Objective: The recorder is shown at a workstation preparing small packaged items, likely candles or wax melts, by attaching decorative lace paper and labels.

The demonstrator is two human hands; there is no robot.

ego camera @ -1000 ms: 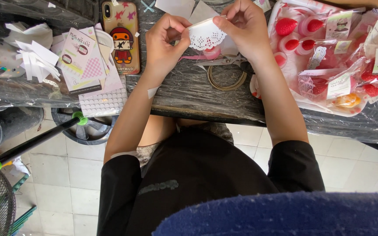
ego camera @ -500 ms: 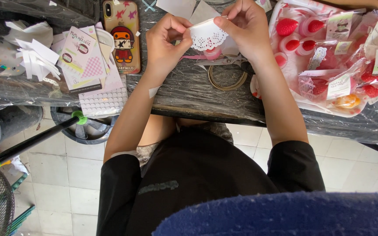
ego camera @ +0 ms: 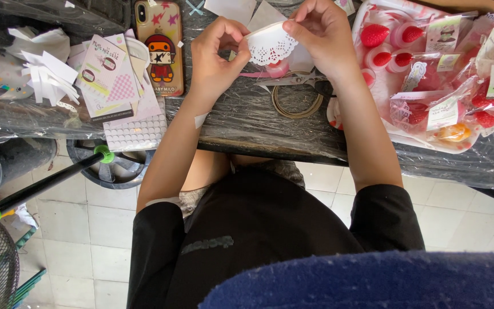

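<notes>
Both of my hands hold one white paper doily [ego camera: 269,47] with a lacy scalloped edge above the dark, plastic-covered table [ego camera: 247,123]. My left hand [ego camera: 215,57] pinches its left end between thumb and fingers. My right hand [ego camera: 322,35] grips its right end from above. Under the doily lie scissors [ego camera: 293,80] with a pink handle, and a ring of tan cord [ego camera: 298,103] sits just nearer to me.
A phone [ego camera: 160,46] in a cartoon case lies to the left, beside sticker sheets [ego camera: 115,86] and white paper scraps [ego camera: 44,71]. Clear bags of strawberry-shaped items [ego camera: 435,74] cover the right. Below the table's edge are a fan base [ego camera: 115,166] and tiled floor.
None of note: both hands stay at the doily, with only slight finger shifts.
</notes>
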